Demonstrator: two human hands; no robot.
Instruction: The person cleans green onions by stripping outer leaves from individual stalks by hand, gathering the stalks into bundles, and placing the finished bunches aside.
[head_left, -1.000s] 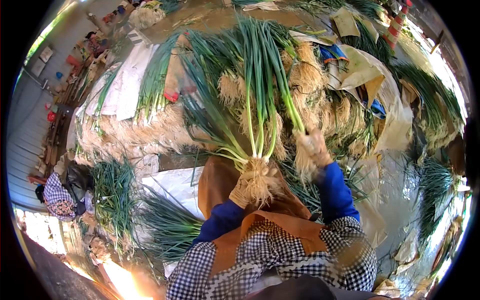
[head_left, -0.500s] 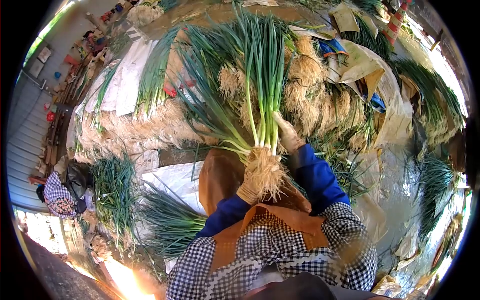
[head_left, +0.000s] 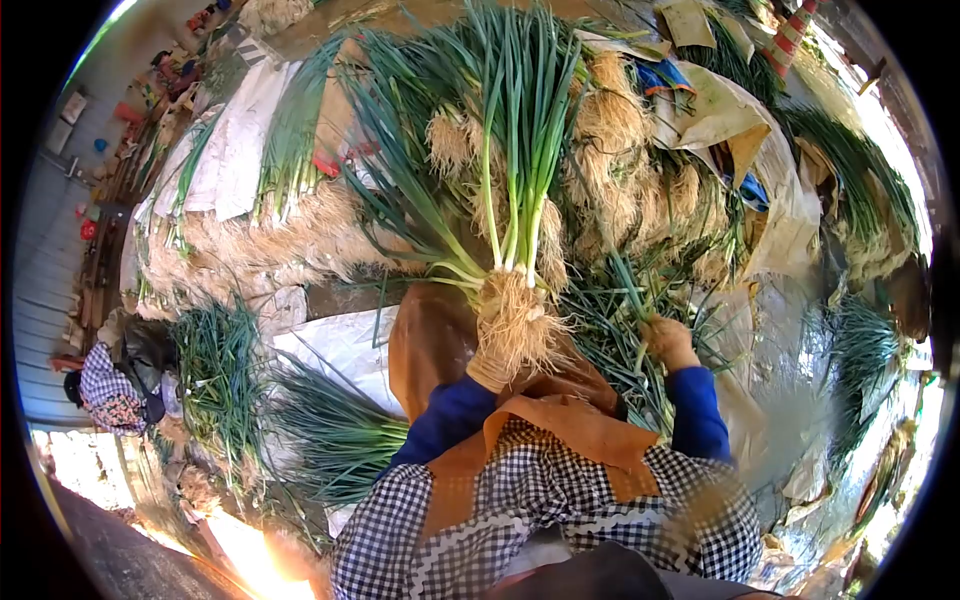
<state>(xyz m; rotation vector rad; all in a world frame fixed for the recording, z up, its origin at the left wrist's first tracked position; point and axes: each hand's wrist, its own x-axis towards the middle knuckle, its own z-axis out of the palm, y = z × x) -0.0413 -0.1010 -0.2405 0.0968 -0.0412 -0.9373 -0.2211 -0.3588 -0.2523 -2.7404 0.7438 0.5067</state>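
Note:
A bunch of green onions (head_left: 520,180) stands upright in front of me, its long leaves fanned upward and its pale roots (head_left: 518,315) toward my body. My gloved left hand (head_left: 492,370) is closed around the root end, partly hidden by the roots. Off to the right, my gloved right hand (head_left: 670,342) is closed on a few loose green onion leaves (head_left: 630,290), over a heap of leaves on the ground. A brown apron (head_left: 430,340) covers my lap beneath the bunch.
Rows of green onions with matted roots (head_left: 290,245) lie ahead on the left. More root bundles (head_left: 610,140) and beige sheeting (head_left: 725,120) are ahead right. A bunch (head_left: 335,430) rests on white sheeting (head_left: 340,350) by my left arm. Another person (head_left: 115,385) is at far left.
My right hand has left the stems of the bunch and moved right and down to the leaf heap. The left hand still holds the bunch by its root end.

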